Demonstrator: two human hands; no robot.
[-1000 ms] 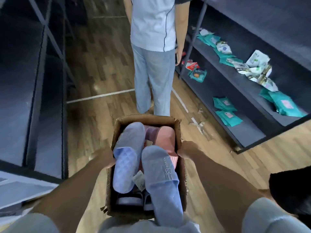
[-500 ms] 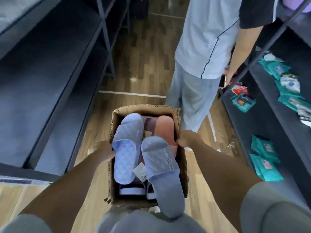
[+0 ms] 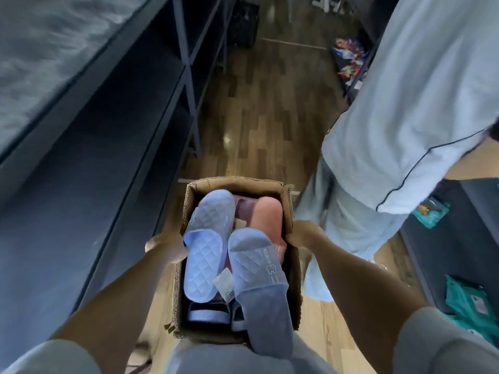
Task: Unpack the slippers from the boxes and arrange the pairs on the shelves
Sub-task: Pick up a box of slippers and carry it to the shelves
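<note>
I carry an open cardboard box [image 3: 286, 203] in front of my waist. My left hand [image 3: 166, 248] grips its left wall and my right hand [image 3: 305, 234] grips its right wall. Inside lie two pale blue quilted slippers [image 3: 208, 238], one with its toe sticking out over the near rim [image 3: 259, 287]. A pink slipper [image 3: 267, 217] lies at the far right of the box, and darker slippers show underneath. A paper tag [image 3: 224, 283] hangs between the blue slippers.
Dark metal shelves [image 3: 89, 147] run along my left. A person in a pale shirt [image 3: 421, 103] and light trousers stands close on my right. Behind them, a dark shelf holds teal packets [image 3: 467, 303]. Wood floor [image 3: 270, 103] stretches ahead.
My view has swung left and forward; the left shelves now fill more of the view and the standing person has shifted to the right edge. Both hands keep their hold on the box.
</note>
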